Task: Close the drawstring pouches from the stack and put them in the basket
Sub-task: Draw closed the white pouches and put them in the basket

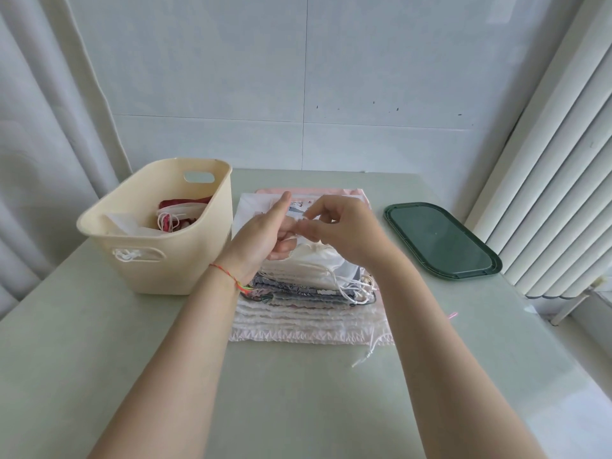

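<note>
Both hands met above pouch stack (pixel 311 293); right hand (pixel 341 226) pinched something small at left hand (pixel 261 236) fingers; cream basket (pixel 159 260) left of stack

Pale room, daylight from the right

A pale green table (pixel 99 342) stood against a white panelled wall (pixel 298 77); a white curtain (pixel 39 144) hung at left, a ribbed white radiator (pixel 556 193) rose at right, with a dark green tray (pixel 440 240) near it.

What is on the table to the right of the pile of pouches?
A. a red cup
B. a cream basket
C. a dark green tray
C: the dark green tray lies right of the stack of pouches; the cream basket stands on the left.
</note>
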